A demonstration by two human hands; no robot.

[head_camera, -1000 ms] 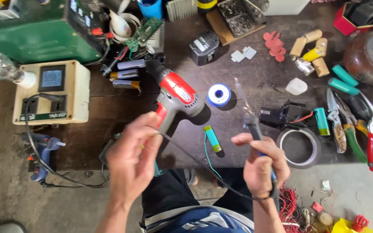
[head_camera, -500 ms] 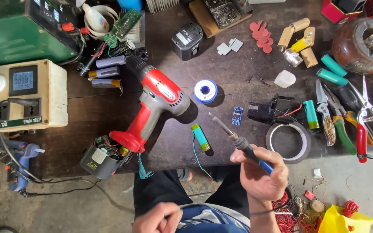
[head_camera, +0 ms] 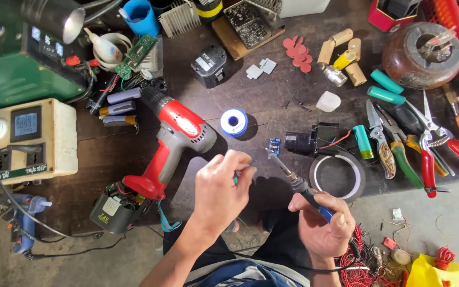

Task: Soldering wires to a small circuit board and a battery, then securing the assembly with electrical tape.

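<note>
My right hand [head_camera: 322, 226] grips a soldering iron [head_camera: 298, 186] by its blue and black handle. The iron's tip points up and left and ends just below a small blue circuit board [head_camera: 274, 146] on the dark workbench [head_camera: 272, 95]. My left hand [head_camera: 221, 194] is at the bench's front edge, fingers pinched around a small green battery cell [head_camera: 236, 180] that is mostly hidden in the hand. A red and grey cordless drill [head_camera: 179, 141] lies just left of that hand. A blue spool of solder wire [head_camera: 234, 122] sits above it.
A roll of tape [head_camera: 338, 175], a black module with red wires [head_camera: 304, 141] and a green cell [head_camera: 363, 142] lie to the right. Pliers and cutters [head_camera: 415, 149] fill the right side. A cream meter box [head_camera: 27, 141] and a green machine [head_camera: 22, 58] stand left.
My left hand left the drill handle, dropped to my lap, then came up and closed on the green cell. The right hand kept the iron, and its tip now reaches the blue board.
</note>
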